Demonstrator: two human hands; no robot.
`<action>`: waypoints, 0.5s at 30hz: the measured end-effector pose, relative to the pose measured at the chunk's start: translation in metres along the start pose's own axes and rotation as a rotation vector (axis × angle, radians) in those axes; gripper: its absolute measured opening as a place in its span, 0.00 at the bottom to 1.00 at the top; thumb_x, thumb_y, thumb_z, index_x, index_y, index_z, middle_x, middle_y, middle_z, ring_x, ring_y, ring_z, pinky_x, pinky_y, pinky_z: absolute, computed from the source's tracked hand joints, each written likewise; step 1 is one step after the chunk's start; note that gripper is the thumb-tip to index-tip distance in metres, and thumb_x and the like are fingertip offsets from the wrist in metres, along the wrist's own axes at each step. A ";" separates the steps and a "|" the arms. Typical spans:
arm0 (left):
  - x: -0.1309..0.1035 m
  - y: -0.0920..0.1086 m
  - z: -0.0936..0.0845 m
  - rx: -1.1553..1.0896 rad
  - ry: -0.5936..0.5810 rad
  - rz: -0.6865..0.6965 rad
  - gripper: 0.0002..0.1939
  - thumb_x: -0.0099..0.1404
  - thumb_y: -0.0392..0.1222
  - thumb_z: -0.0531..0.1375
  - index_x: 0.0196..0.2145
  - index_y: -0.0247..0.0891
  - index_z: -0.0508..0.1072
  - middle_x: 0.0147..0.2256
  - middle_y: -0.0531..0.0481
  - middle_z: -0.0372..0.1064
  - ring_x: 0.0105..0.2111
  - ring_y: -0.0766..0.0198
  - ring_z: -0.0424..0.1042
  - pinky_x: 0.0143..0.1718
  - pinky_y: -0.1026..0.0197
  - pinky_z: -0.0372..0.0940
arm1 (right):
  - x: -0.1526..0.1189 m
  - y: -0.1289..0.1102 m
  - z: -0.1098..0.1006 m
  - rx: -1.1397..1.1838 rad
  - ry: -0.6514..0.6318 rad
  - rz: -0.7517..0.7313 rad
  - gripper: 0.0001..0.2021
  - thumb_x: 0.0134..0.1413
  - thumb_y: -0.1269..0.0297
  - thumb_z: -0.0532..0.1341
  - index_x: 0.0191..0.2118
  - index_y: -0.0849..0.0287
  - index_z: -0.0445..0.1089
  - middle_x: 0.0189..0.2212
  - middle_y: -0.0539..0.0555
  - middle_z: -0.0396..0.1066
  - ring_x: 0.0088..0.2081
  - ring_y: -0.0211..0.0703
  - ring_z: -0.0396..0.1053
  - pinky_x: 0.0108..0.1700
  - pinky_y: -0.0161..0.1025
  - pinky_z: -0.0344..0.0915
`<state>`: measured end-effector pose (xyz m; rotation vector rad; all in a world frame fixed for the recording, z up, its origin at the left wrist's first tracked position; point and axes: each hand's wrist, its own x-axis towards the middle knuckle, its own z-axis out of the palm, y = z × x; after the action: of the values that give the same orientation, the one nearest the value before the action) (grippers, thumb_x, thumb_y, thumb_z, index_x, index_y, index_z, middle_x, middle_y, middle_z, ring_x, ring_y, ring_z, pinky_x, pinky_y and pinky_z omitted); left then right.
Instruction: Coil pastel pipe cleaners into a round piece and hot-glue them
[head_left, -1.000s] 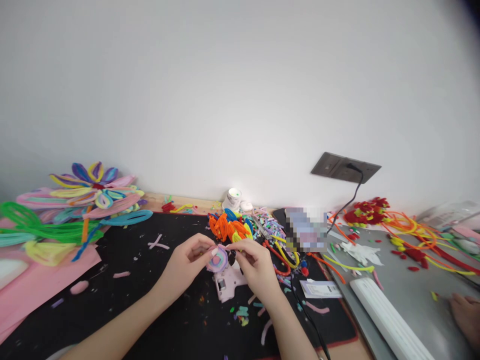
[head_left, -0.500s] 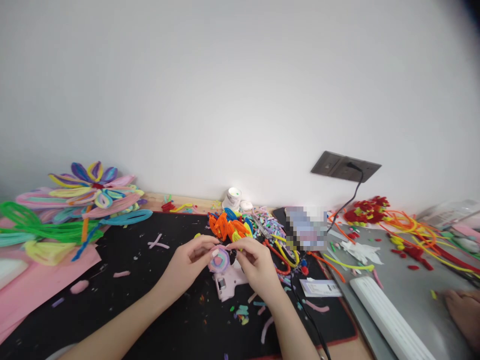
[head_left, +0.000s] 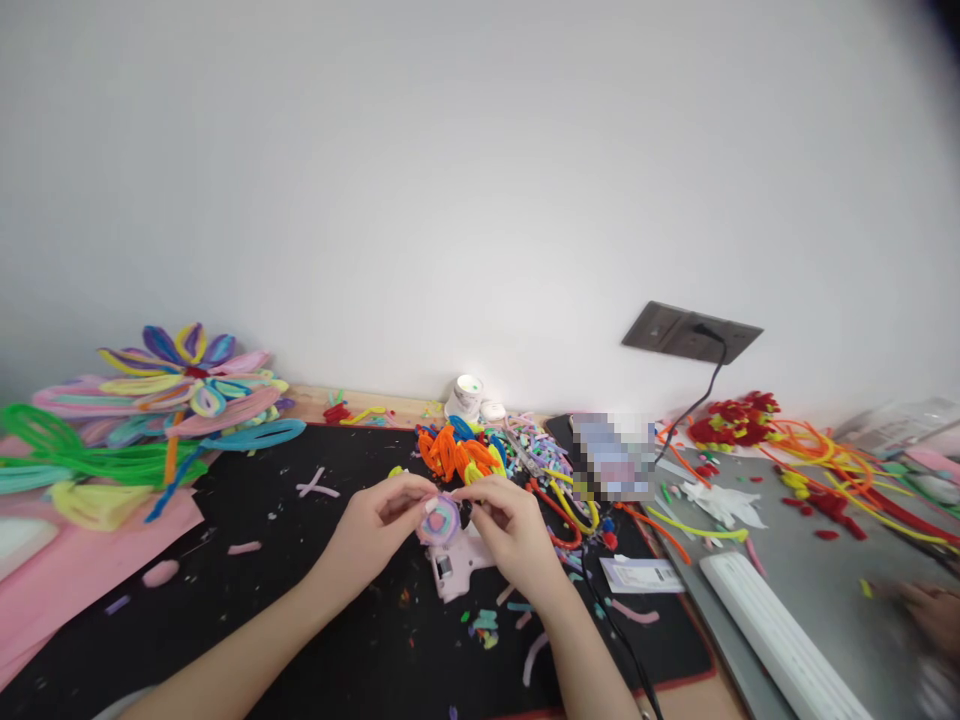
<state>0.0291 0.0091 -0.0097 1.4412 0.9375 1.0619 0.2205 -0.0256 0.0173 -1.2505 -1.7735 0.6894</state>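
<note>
In the middle of the black mat [head_left: 285, 560], a round disc of coiled fuzzy pipe cleaner [head_left: 439, 520] in lilac, pink and pale blue is held upright. My left hand [head_left: 386, 520] is closed on its left edge, thumb and fingers pinching. From the other side my right hand [head_left: 510, 525] is closed too, its fingertips at the disc's upper right edge. Just under the disc lies a pale pink tool shaped like a glue gun [head_left: 454, 570], partly covered by the disc and my right hand. Orange pipe-cleaner loops [head_left: 448, 450] lie right behind my hands.
A large pipe-cleaner flower [head_left: 195, 372] lies at left beside green loops [head_left: 97, 455]. Pipe-cleaner scraps [head_left: 536, 440], a paper cup [head_left: 466, 395] and a blurred-out phone-like object [head_left: 615, 455] are behind. A black cable [head_left: 626, 640] crosses the right side. Another person's hand [head_left: 930, 610] is at far right.
My hands and the disc hold almost the same place; the disc has turned very slightly. At far right the other person's hand has moved and is smeared by motion.
</note>
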 end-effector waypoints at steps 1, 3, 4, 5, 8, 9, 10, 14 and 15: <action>0.000 0.000 0.000 0.003 0.008 0.004 0.07 0.58 0.43 0.62 0.33 0.38 0.75 0.34 0.48 0.78 0.36 0.57 0.78 0.41 0.57 0.72 | 0.000 0.001 0.000 0.000 0.003 0.009 0.17 0.52 0.79 0.55 0.40 0.56 0.78 0.34 0.52 0.74 0.30 0.38 0.68 0.31 0.33 0.61; 0.001 0.001 -0.001 -0.001 0.026 0.009 0.07 0.58 0.43 0.62 0.33 0.39 0.75 0.34 0.48 0.78 0.36 0.57 0.78 0.41 0.57 0.72 | -0.001 0.003 0.001 0.009 0.019 0.045 0.16 0.52 0.77 0.56 0.40 0.56 0.77 0.33 0.52 0.75 0.28 0.37 0.67 0.30 0.33 0.61; 0.001 0.001 -0.002 -0.007 0.036 0.009 0.06 0.58 0.43 0.62 0.33 0.39 0.75 0.34 0.48 0.78 0.36 0.57 0.78 0.41 0.57 0.72 | -0.001 0.004 0.002 0.020 0.024 0.069 0.15 0.52 0.77 0.56 0.41 0.56 0.77 0.33 0.52 0.76 0.26 0.37 0.66 0.29 0.33 0.61; 0.002 0.001 -0.002 -0.016 0.047 0.008 0.06 0.58 0.43 0.62 0.33 0.39 0.75 0.34 0.48 0.79 0.37 0.57 0.78 0.41 0.57 0.72 | -0.001 0.004 0.002 0.035 0.029 0.093 0.15 0.52 0.76 0.56 0.41 0.57 0.77 0.33 0.52 0.76 0.25 0.36 0.65 0.28 0.33 0.61; 0.003 0.001 -0.003 -0.039 0.072 0.003 0.07 0.58 0.43 0.63 0.34 0.39 0.75 0.34 0.48 0.79 0.36 0.57 0.78 0.40 0.58 0.72 | 0.000 0.006 0.003 0.081 0.031 0.134 0.15 0.51 0.74 0.57 0.42 0.57 0.76 0.32 0.53 0.76 0.24 0.36 0.66 0.27 0.33 0.61; 0.003 0.001 -0.003 -0.044 0.077 0.003 0.07 0.58 0.43 0.63 0.34 0.39 0.75 0.34 0.47 0.79 0.36 0.57 0.78 0.40 0.58 0.72 | 0.000 0.006 0.003 0.087 0.031 0.135 0.15 0.51 0.74 0.57 0.42 0.57 0.76 0.32 0.53 0.76 0.24 0.37 0.67 0.27 0.33 0.62; 0.003 0.001 -0.003 -0.047 0.078 0.001 0.07 0.58 0.43 0.63 0.34 0.39 0.74 0.34 0.47 0.79 0.36 0.57 0.78 0.39 0.58 0.72 | 0.000 0.006 0.003 0.091 0.033 0.133 0.15 0.51 0.74 0.57 0.42 0.57 0.76 0.32 0.53 0.76 0.25 0.37 0.67 0.27 0.33 0.62; 0.002 0.001 -0.002 -0.054 0.083 0.001 0.07 0.59 0.43 0.63 0.34 0.39 0.74 0.34 0.48 0.79 0.36 0.57 0.78 0.40 0.58 0.72 | 0.000 0.007 0.002 0.094 0.028 0.125 0.14 0.51 0.75 0.57 0.41 0.58 0.76 0.32 0.52 0.75 0.25 0.36 0.66 0.28 0.32 0.62; 0.002 0.001 -0.002 -0.053 0.082 0.002 0.07 0.59 0.43 0.63 0.34 0.39 0.74 0.34 0.48 0.79 0.36 0.58 0.78 0.40 0.59 0.72 | 0.000 0.006 0.002 0.091 0.025 0.126 0.14 0.51 0.75 0.57 0.41 0.58 0.76 0.31 0.52 0.75 0.24 0.35 0.66 0.28 0.32 0.61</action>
<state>0.0279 0.0118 -0.0085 1.3635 0.9591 1.1462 0.2217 -0.0234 0.0111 -1.3112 -1.6351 0.8139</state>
